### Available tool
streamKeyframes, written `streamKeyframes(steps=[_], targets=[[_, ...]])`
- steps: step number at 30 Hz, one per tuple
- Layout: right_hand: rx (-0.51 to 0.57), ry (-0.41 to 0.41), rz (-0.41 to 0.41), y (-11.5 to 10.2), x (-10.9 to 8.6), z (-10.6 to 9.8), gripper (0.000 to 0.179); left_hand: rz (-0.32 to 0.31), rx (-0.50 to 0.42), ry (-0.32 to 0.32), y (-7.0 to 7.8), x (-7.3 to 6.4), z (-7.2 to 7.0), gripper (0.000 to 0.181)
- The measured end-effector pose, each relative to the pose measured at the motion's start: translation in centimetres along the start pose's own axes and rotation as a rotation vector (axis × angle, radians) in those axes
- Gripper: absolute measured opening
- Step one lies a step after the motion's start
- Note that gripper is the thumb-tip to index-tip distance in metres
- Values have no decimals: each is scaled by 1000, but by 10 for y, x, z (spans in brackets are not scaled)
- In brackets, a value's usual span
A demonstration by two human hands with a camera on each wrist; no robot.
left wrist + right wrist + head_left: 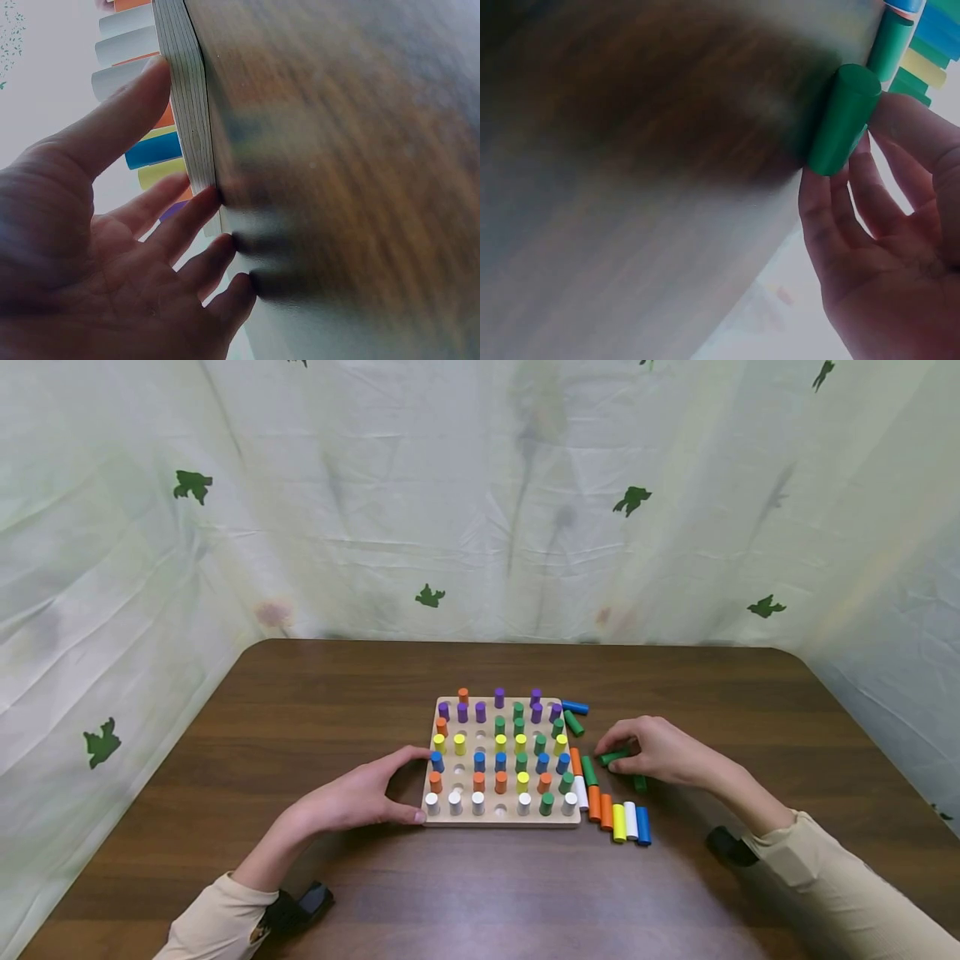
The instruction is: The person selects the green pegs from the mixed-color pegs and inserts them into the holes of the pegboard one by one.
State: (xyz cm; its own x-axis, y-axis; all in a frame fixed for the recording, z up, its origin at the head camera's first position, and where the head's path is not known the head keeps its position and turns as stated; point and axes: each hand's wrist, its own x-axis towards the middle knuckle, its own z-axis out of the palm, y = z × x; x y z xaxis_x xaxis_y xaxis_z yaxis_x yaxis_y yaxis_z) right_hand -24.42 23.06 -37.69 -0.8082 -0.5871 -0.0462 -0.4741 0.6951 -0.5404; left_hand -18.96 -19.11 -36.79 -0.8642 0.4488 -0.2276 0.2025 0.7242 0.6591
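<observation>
I see the pegboard (480, 821) between the two hands on the brown wood-grained worktop (405, 893), its left side against the left hand (356, 795). That hand is spread wide, thumb on the board's near left corner and index finger at the same side; its other fingers bend loosely beside the board, gripping nothing. On my right side, the right hand (660, 752) is partly closed, thumb and fingers curled about a green peg (613, 758); how firmly they hold it I cannot tell. A second green peg (640, 783) lies just under that hand. The board is a pale, rounded-corner slab with a layered edge, drilled in rows and carrying upright cylinders in white, orange, blue, yellow, green and purple. In the row nearest me I make out four in white plus a green one (547, 804) toward the right hand, and a white one beyond it, with one bare hole (500, 810) midway. Between the board and the right hand I have a line of smooth loose pegs lying on their sides, ending nearest me in a yellow peg (618, 823), a white peg (631, 821) and a blue peg (643, 826). Beyond both hands hangs a creased whitish cloth (360, 568) with green leaf shapes.
</observation>
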Motion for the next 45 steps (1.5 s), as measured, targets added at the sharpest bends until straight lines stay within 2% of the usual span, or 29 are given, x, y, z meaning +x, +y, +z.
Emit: streamKeyframes(steps=[11, 20, 27, 35, 45], targets=[[-10, 42, -48, -15, -2, -3, 26, -4, -9, -3, 0, -1, 0, 83], [77, 123, -63, -30, -7, -1, 24, -9, -17, -6, 1, -2, -1, 83], [122, 161, -127, -46, -11, 0, 23, -7, -9, -2, 0, -2, 0, 84], [200, 141, -194, -66, -10, 2, 23, -5, -10, 3, 0, -1, 0, 83], [237, 106, -224, -88, -5, 6, 20, -12, -16, 2, 1, -2, 0, 83]])
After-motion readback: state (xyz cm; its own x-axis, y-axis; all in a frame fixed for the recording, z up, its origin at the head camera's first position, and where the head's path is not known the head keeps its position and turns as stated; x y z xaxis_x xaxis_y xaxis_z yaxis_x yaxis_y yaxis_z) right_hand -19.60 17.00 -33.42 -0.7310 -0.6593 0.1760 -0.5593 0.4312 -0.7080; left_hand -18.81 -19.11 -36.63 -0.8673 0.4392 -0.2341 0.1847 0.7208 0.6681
